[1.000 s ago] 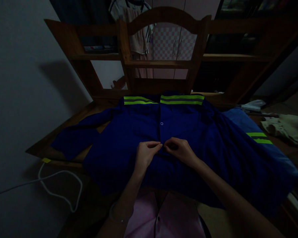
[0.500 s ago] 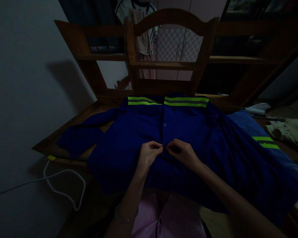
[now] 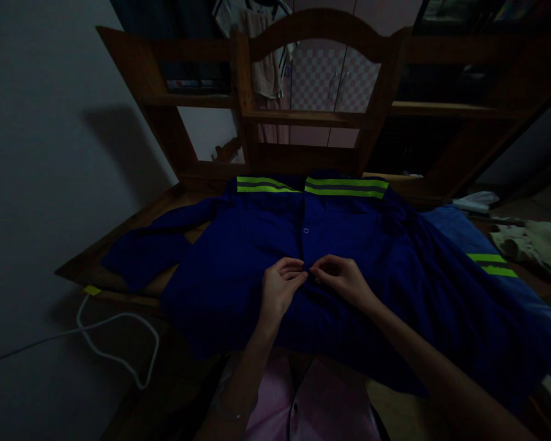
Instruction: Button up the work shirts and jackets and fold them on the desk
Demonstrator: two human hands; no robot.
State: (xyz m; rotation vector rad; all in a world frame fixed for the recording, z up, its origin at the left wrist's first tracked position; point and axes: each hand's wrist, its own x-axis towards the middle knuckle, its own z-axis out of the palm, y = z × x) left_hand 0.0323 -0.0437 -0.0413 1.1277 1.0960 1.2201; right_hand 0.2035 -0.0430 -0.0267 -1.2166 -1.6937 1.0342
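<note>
A dark blue work jacket (image 3: 239,257) with yellow-green reflective bands lies spread front up, its collar end away from me. A pale ring-shaped fastener (image 3: 305,231) shows on the front placket, above my hands. My left hand (image 3: 280,285) pinches the cloth at the front edge, thumb against fingers. Close beside it, my right hand (image 3: 342,278) pinches the other side of the placket, and a small pale spot shows beneath its fingers. The fingertips of both hands nearly meet. What exactly lies between them is too dark to make out.
The jacket rests on a wooden surface backed by a wooden shelf frame (image 3: 303,119). A white cable (image 3: 114,361) loops at the left by the wall. Lighter blue cloth (image 3: 450,223) and a beige cloth (image 3: 532,242) lie at the right.
Both hands have shifted very slightly to the right along the placket. The left fingers are a little more extended, and a pale spot now shows under the right fingers.
</note>
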